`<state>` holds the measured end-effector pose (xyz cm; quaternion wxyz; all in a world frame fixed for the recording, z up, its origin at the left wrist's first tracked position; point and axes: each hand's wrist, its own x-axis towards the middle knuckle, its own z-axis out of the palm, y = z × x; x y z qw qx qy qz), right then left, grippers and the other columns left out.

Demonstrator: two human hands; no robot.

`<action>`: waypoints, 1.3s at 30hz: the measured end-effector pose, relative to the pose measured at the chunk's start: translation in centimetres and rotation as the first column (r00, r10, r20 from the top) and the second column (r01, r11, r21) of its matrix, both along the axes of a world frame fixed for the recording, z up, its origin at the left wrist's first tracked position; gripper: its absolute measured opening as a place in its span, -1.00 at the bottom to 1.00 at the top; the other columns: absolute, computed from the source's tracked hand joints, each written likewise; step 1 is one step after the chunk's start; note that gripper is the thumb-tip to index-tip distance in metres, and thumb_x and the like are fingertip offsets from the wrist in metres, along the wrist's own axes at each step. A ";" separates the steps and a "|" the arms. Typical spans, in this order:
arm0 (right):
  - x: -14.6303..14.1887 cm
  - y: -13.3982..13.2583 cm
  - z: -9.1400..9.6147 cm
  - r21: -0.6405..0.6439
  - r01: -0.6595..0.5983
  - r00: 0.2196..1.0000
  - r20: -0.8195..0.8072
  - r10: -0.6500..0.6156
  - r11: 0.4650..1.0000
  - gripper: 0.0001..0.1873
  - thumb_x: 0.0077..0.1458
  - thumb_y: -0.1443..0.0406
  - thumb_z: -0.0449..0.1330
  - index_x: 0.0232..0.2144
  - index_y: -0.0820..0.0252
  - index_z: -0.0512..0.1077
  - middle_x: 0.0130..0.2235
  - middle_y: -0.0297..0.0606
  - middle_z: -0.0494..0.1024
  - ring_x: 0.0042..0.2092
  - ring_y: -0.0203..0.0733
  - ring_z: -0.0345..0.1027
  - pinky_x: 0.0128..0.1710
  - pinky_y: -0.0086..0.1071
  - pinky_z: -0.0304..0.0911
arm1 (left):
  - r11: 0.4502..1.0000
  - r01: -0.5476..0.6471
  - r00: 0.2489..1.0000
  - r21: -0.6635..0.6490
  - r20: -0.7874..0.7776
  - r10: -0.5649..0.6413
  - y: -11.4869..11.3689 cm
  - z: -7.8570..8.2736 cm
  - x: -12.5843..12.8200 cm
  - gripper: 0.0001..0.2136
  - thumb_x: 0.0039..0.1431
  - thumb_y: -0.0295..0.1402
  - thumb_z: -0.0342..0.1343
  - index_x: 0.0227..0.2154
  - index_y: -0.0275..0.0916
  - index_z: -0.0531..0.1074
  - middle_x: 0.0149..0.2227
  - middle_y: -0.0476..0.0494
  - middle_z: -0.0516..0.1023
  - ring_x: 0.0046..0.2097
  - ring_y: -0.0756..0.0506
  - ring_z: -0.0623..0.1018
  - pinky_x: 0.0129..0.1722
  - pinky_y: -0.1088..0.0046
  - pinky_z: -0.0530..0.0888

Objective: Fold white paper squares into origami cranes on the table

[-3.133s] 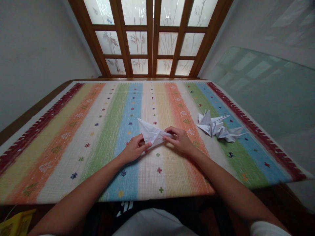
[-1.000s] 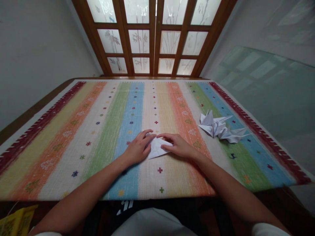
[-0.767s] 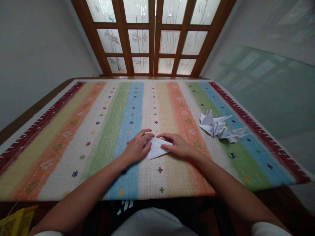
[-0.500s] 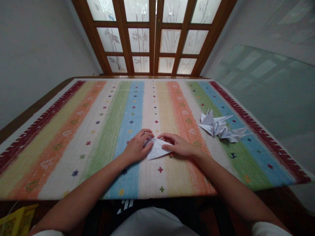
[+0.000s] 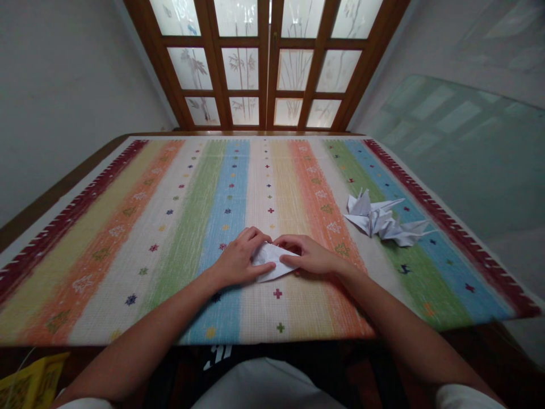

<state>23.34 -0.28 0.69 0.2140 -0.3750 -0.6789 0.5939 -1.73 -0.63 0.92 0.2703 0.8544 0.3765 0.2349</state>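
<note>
Quick look at the setup: a folded white paper piece (image 5: 272,255), a flat, pointy triangle shape, sits about mid-width on a striped woven tablecloth (image 5: 79,199), close to the front edge and mostly on the cream band just right of the blue stripe. Both hands are on it. The left hand (image 5: 240,264) is curled over its left end, with the fingers across the top and the thumb along the near side, so a good chunk of the paper is hidden. The right hand (image 5: 309,255) comes in from the other side, its fingers reaching over the narrower right end and its thumb lying near the tip. The two sets of fingertips almost meet above the fold but stay just apart. So the grip is together and closed on the paper from both ends, and the paper looks held down against the cloth, not lifted. Its long axis runs sideways across the person, tilted slightly, with the wider part nearer the left hand and the point aimed at the right one. Well off to the right, a loose cluster of white paper cranes (image 5: 377,218) sits on the green and blue stripes. Past the far edge there are wood-framed frosted glass doors (image 5: 264,68), and a yellow printed packet (image 5: 32,380) shows below the front-left corner.
</note>
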 end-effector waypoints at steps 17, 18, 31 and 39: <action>-0.1 0.8 -1.2 0.373 -0.063 0.991 -0.089 0.104 0.926 -0.82 0.31 0.18 0.29 -0.19 0.14 0.64 -0.11 -0.15 0.64 -0.17 -0.19 0.51 -0.14 -0.33 0.39 | 0.966 0.169 0.971 -0.196 0.200 -0.130 0.4 0.6 -1.0 -0.70 0.23 -0.08 0.33 -0.17 -0.20 0.55 -0.11 -0.14 0.48 -0.22 -0.07 0.48 -0.19 0.37 0.48; 0.0 0.9 -1.2 0.394 -0.070 0.991 -0.077 0.109 0.916 -0.83 0.32 0.19 0.28 -0.19 0.14 0.64 -0.11 -0.15 0.64 -0.18 -0.20 0.50 -0.16 -0.34 0.39 | 0.963 0.173 0.972 -0.209 0.191 -0.133 0.5 0.5 -1.1 -0.69 0.21 -0.07 0.34 -0.19 -0.21 0.54 -0.13 -0.12 0.49 -0.30 -0.03 0.45 -0.25 0.42 0.45; 0.6 1.0 -0.9 0.425 -0.147 0.989 0.036 0.145 0.893 -0.88 0.11 0.32 0.37 -0.26 0.18 0.56 -0.12 -0.20 0.59 -0.16 -0.19 0.46 -0.17 -0.38 0.33 | 0.923 0.263 0.960 -0.282 0.169 -0.222 1.1 0.3 -2.1 -0.69 0.16 -0.08 0.37 -0.34 -0.25 0.53 -0.41 -0.02 0.53 -0.39 -0.02 0.46 -0.35 0.49 0.37; 0.7 0.8 -1.3 0.365 -0.218 0.975 0.038 0.220 0.905 -0.77 0.17 0.22 0.43 -0.11 0.13 0.67 -0.03 -0.21 0.47 -0.28 -0.33 0.36 -0.31 -0.46 0.30 | 0.902 0.356 0.931 -0.244 0.175 -0.320 1.2 0.8 -2.3 -0.70 0.15 -0.07 0.40 -0.35 -0.24 0.62 -0.24 -0.15 0.60 -0.25 -0.09 0.53 -0.22 0.40 0.41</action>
